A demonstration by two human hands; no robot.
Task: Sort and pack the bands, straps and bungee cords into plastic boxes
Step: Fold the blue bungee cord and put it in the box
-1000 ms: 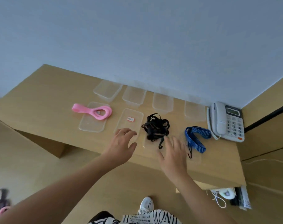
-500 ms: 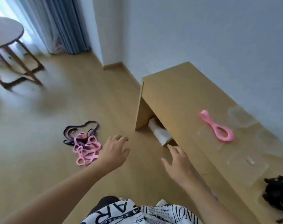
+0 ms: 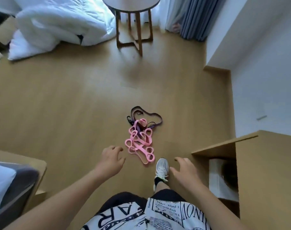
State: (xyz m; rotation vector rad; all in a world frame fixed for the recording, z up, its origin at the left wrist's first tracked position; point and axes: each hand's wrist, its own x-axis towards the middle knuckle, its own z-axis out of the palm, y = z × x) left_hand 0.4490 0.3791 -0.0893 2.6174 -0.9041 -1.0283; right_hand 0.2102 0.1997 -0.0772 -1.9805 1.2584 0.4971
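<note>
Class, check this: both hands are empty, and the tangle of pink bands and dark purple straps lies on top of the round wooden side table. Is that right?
Not quite. The head view shows the pink bands and dark purple straps tangled on the wooden floor, not on the round side table. The rest holds: the left hand and right hand are both empty.

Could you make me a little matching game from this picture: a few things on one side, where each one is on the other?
Things:
1. tangle of pink looped elastic bands
2. dark purple strap
3. white quilted duvet
4. round wooden side table

Places:
A. heaped at far left
B. on the floor just ahead of the white shoe
C. standing by the grey curtain
D. at the far end of the pile

Pairs: 1-B, 2-D, 3-A, 4-C
</note>
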